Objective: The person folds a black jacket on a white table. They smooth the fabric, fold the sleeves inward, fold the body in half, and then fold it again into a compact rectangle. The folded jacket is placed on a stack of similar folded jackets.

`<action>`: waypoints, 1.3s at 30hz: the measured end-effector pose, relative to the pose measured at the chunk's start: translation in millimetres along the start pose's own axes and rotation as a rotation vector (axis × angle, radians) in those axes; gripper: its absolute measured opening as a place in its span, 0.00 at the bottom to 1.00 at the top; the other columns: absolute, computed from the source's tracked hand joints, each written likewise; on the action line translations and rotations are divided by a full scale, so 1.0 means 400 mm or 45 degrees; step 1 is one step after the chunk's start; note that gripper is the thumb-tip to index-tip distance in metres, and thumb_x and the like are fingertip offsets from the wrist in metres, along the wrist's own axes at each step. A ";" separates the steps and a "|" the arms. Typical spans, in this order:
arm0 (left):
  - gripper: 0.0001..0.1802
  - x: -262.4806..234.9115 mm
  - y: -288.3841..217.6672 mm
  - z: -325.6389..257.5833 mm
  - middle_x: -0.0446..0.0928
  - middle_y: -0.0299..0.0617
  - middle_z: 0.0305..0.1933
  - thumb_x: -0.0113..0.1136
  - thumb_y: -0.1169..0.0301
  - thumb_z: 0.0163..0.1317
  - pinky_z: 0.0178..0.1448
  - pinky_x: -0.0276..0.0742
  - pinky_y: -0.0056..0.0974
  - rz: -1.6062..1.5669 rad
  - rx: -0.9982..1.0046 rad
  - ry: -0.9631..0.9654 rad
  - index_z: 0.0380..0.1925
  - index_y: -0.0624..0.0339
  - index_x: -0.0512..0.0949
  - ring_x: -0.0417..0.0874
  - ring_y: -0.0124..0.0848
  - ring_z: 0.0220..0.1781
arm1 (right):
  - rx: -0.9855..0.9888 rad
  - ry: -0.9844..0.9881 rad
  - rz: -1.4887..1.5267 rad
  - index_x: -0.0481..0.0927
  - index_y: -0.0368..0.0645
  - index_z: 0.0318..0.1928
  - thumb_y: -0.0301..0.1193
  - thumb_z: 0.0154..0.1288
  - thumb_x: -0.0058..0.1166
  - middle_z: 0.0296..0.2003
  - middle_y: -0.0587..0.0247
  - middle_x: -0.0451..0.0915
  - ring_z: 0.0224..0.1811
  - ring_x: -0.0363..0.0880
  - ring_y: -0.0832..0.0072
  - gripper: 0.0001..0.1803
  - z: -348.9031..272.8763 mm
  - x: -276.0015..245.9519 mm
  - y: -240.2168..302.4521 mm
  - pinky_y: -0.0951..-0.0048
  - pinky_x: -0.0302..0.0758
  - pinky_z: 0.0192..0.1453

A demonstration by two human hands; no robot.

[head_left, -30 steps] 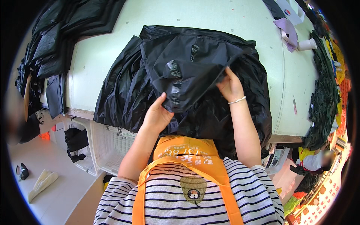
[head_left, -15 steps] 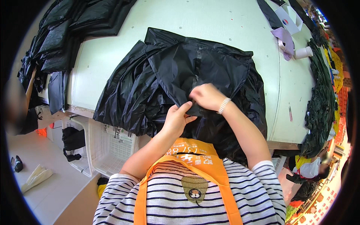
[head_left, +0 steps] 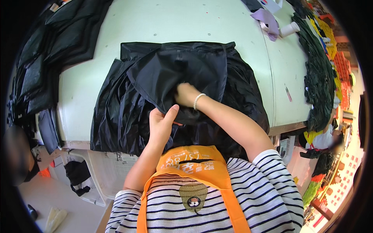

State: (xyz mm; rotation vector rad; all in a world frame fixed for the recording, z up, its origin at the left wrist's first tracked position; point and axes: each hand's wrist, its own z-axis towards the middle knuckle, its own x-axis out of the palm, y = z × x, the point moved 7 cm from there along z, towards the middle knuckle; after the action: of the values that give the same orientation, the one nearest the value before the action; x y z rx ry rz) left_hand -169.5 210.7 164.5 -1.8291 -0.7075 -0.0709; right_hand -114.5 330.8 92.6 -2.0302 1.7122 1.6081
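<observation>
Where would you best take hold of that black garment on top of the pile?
Probably at the near edge of the black garment, coming from the person's side. That edge is lifted and loose where the left hand and right hand pinch it; the far part lies flat on the table.

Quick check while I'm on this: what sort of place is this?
Probably a garment workshop: a large pale work table, a black fabric piece under both hands, stacks of black pieces at left, and dark green fabric heaps at right.
</observation>
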 end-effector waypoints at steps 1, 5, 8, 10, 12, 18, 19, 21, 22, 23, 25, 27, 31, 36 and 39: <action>0.10 0.023 -0.012 0.011 0.82 0.40 0.29 0.57 0.70 0.64 0.28 0.77 0.29 -0.029 0.012 0.075 0.35 0.69 0.80 0.81 0.26 0.26 | -0.202 0.352 -0.180 0.80 0.33 0.44 0.34 0.60 0.53 0.39 0.38 0.81 0.43 0.82 0.50 0.18 -0.015 0.035 0.042 0.61 0.78 0.47; 0.12 0.115 -0.020 0.033 0.82 0.40 0.31 0.57 0.69 0.65 0.30 0.78 0.29 -0.064 -0.060 0.178 0.38 0.69 0.79 0.82 0.26 0.28 | 0.076 0.623 1.253 0.82 0.37 0.43 0.37 0.62 0.53 0.40 0.49 0.83 0.42 0.82 0.68 0.17 0.106 0.274 -0.094 0.66 0.75 0.49; 0.16 0.045 -0.032 0.039 0.81 0.47 0.39 0.52 0.66 0.66 0.40 0.81 0.36 -0.082 -0.066 0.249 0.43 0.70 0.76 0.84 0.34 0.39 | -0.278 0.139 0.452 0.80 0.38 0.45 0.30 0.64 0.48 0.39 0.52 0.83 0.44 0.83 0.68 0.13 0.017 0.053 -0.036 0.69 0.77 0.48; 0.15 -0.045 -0.027 0.045 0.81 0.49 0.42 0.54 0.69 0.64 0.45 0.79 0.36 0.095 -0.025 0.487 0.44 0.71 0.75 0.83 0.34 0.42 | -0.200 -0.289 0.568 0.81 0.39 0.40 0.26 0.62 0.47 0.36 0.52 0.83 0.43 0.83 0.65 0.11 -0.050 -0.080 -0.068 0.68 0.77 0.47; 0.14 -0.197 0.015 0.090 0.79 0.48 0.40 0.57 0.74 0.61 0.43 0.79 0.34 0.401 -0.014 0.335 0.45 0.70 0.72 0.82 0.33 0.40 | -0.092 -0.548 0.698 0.81 0.39 0.42 0.21 0.60 0.45 0.37 0.56 0.83 0.42 0.83 0.68 0.12 -0.153 -0.179 -0.158 0.74 0.76 0.44; 0.42 -0.164 -0.091 0.117 0.63 0.45 0.66 0.53 0.91 0.53 0.41 0.78 0.27 0.577 0.434 -0.201 0.68 0.55 0.53 0.80 0.29 0.44 | 0.052 -0.408 0.433 0.77 0.46 0.53 0.12 0.53 0.47 0.61 0.59 0.70 0.26 0.75 0.71 0.26 -0.338 -0.126 -0.246 0.76 0.74 0.37; 0.39 -0.145 -0.082 0.125 0.63 0.43 0.67 0.48 0.93 0.51 0.49 0.77 0.29 0.571 0.530 -0.103 0.65 0.57 0.58 0.80 0.31 0.48 | 0.082 -0.404 0.452 0.80 0.44 0.49 0.12 0.52 0.47 0.60 0.58 0.72 0.31 0.78 0.71 0.24 -0.339 -0.113 -0.232 0.77 0.74 0.39; 0.28 -0.122 -0.086 0.149 0.75 0.46 0.56 0.49 0.92 0.46 0.58 0.71 0.33 0.778 0.889 0.012 0.49 0.59 0.76 0.81 0.36 0.51 | -0.259 -0.659 0.342 0.82 0.42 0.43 0.12 0.51 0.47 0.58 0.57 0.74 0.39 0.80 0.70 0.20 -0.329 -0.101 -0.252 0.76 0.74 0.42; 0.22 -0.128 -0.105 0.156 0.78 0.46 0.49 0.52 0.89 0.46 0.55 0.72 0.33 0.785 0.889 0.010 0.42 0.61 0.78 0.82 0.36 0.49 | -0.151 -0.681 0.478 0.83 0.40 0.38 0.11 0.50 0.47 0.53 0.56 0.78 0.46 0.81 0.68 0.18 -0.324 -0.124 -0.250 0.75 0.75 0.47; 0.15 -0.127 -0.129 0.162 0.81 0.46 0.43 0.55 0.87 0.46 0.51 0.74 0.32 0.781 0.889 0.025 0.35 0.63 0.80 0.83 0.36 0.46 | -0.256 -0.791 0.481 0.82 0.38 0.37 0.11 0.51 0.48 0.48 0.55 0.81 0.45 0.81 0.67 0.16 -0.326 -0.154 -0.251 0.74 0.75 0.48; 0.06 -0.172 -0.204 0.172 0.80 0.43 0.28 0.67 0.77 0.43 0.41 0.77 0.33 1.108 0.938 0.053 0.20 0.65 0.79 0.83 0.36 0.34 | -0.252 -0.858 0.430 0.80 0.36 0.32 0.16 0.54 0.57 0.34 0.58 0.82 0.39 0.81 0.68 0.05 -0.336 -0.229 -0.267 0.74 0.75 0.45; 0.28 -0.243 -0.240 0.207 0.71 0.42 0.16 0.74 0.49 0.38 0.27 0.72 0.37 1.952 0.735 -0.057 0.09 0.62 0.73 0.78 0.41 0.22 | -0.241 -0.896 0.188 0.78 0.35 0.29 0.23 0.54 0.62 0.26 0.57 0.78 0.32 0.78 0.65 0.06 -0.345 -0.299 -0.284 0.72 0.74 0.39; 0.19 -0.232 -0.215 0.229 0.76 0.42 0.33 0.66 0.54 0.52 0.34 0.75 0.44 2.013 0.758 -0.455 0.30 0.59 0.79 0.81 0.46 0.36 | -0.063 -0.706 -0.054 0.73 0.34 0.23 0.36 0.60 0.61 0.22 0.53 0.74 0.28 0.72 0.57 0.18 -0.260 -0.292 -0.296 0.65 0.69 0.33; 0.19 -0.054 -0.027 0.108 0.74 0.44 0.47 0.67 0.65 0.50 0.45 0.74 0.42 1.713 1.144 0.151 0.43 0.56 0.77 0.78 0.43 0.43 | -0.001 -0.670 -0.083 0.73 0.35 0.24 0.37 0.63 0.57 0.23 0.51 0.74 0.28 0.72 0.56 0.18 -0.216 -0.270 -0.310 0.61 0.68 0.33; 0.22 0.012 0.059 0.073 0.72 0.44 0.51 0.65 0.62 0.52 0.54 0.70 0.40 1.673 1.058 0.322 0.48 0.57 0.76 0.74 0.39 0.53 | 0.010 -0.625 -0.064 0.73 0.35 0.25 0.36 0.64 0.57 0.22 0.50 0.74 0.27 0.72 0.55 0.17 -0.203 -0.274 -0.309 0.61 0.68 0.32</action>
State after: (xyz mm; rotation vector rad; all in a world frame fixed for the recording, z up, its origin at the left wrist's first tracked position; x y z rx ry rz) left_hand -162.0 233.5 135.3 -1.1273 0.6564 0.7287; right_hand 46.0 407.8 138.9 -1.4849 1.4689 1.8734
